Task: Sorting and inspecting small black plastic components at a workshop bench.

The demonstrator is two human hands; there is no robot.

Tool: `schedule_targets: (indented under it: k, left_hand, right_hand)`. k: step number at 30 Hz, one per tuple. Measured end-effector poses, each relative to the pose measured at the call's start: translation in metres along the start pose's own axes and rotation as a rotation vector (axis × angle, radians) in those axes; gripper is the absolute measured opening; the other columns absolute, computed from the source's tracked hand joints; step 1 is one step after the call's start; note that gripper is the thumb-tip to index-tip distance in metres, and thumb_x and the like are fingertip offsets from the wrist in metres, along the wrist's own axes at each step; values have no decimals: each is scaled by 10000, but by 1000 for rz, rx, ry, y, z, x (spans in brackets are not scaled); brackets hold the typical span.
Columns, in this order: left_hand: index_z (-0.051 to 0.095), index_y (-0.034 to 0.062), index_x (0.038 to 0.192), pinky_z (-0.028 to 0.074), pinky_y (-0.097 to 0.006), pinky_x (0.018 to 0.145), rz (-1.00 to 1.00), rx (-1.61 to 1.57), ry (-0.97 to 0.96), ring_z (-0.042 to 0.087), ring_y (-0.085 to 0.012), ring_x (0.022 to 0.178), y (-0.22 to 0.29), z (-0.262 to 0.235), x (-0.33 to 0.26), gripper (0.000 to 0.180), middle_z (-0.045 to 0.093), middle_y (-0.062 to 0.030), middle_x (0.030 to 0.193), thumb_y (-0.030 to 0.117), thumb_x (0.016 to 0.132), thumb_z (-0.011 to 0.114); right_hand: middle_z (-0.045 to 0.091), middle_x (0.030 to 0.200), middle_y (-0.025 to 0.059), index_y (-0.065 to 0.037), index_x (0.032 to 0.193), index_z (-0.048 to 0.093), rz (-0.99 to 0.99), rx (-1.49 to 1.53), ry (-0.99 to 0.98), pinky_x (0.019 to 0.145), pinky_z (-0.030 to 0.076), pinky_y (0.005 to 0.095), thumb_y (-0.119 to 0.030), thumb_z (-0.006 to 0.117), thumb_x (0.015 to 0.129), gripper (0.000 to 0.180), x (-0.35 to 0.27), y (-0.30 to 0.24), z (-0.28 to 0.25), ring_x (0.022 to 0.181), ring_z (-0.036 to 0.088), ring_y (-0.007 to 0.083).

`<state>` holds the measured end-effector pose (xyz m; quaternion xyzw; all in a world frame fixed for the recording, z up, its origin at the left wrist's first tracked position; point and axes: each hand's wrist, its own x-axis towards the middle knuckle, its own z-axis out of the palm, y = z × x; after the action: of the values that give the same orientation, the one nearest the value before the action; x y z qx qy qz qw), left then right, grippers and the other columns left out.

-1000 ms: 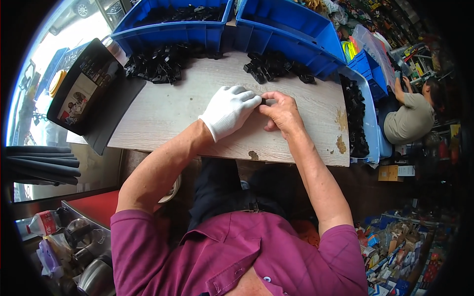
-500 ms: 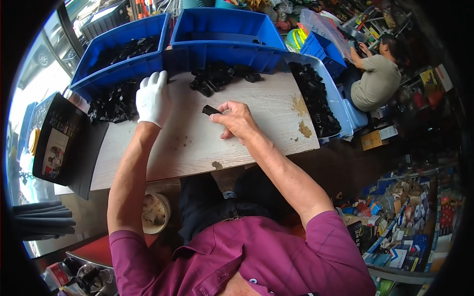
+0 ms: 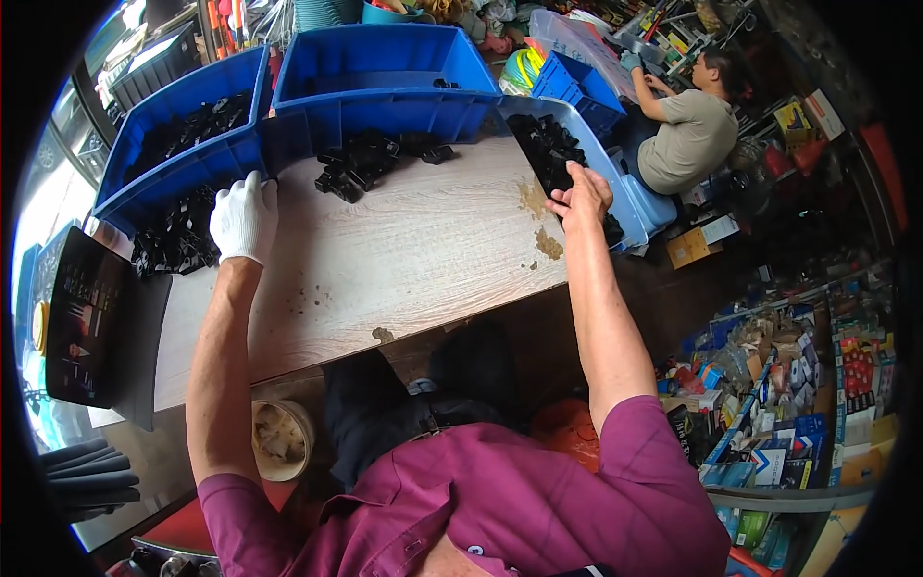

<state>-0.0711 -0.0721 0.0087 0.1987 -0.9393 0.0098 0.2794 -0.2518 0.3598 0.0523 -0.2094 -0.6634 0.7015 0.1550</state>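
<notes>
My left hand [image 3: 244, 219], in a white knitted glove, is at the far left of the table beside a pile of small black plastic parts [image 3: 178, 234]. Its fingers are bent together in front of the blue bin, and what they hold, if anything, is hidden. Bare, my right hand [image 3: 585, 199] hangs over the pale blue tub [image 3: 630, 213] on the right, fingers apart and no part visible in it. Black parts [image 3: 548, 144] fill that tub. Another heap of black parts [image 3: 361, 163] lies at the table's back middle.
A blue bin [image 3: 183, 159] with black parts stands back left; a larger blue bin [image 3: 385, 111] holds a few. A black printed box [image 3: 91, 322] is at the left table edge. Beyond the tub sits another person [image 3: 687, 139]. A bucket [image 3: 281, 438] stands below the table.
My right hand has moved from the table's middle to over the right tub, and the black part it held is no longer seen. My left fingers have bent. The whole view has shifted.
</notes>
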Motion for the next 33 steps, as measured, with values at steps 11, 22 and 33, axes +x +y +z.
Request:
schedule_targets:
  k: [11,22,33]
  left_hand:
    - [727,109,964,549,-471,791,42,-266,52,678,-360,890,16,-3,-30,116,733,-127,918,188,887,692]
    - [721,121,1032,558,-425,764,165,-318,63,655,-332,894,40,-21,-56,167,725,-95,932,132,870,682]
    - [716,111,1058,560,-426,774,178,-362,38,658,-329,919,45,-15,-49,184,736,-88,940,138,878,691]
  right_hand:
    - [528,557,-11,-25,1142,649,95,-254,-655,567,639,359,-139,807,856,346,-76,23,52,481,615,138]
    - [665,880,117,-10,1352,572,-49,-394,-650,457,582,339,-109,796,815,591,-80,33,110,496,545,128]
    - [651,857,87,-24,1186,659,-110,-546,-712,419,513,311,-176,809,823,421,-61,41,126,483,517,120]
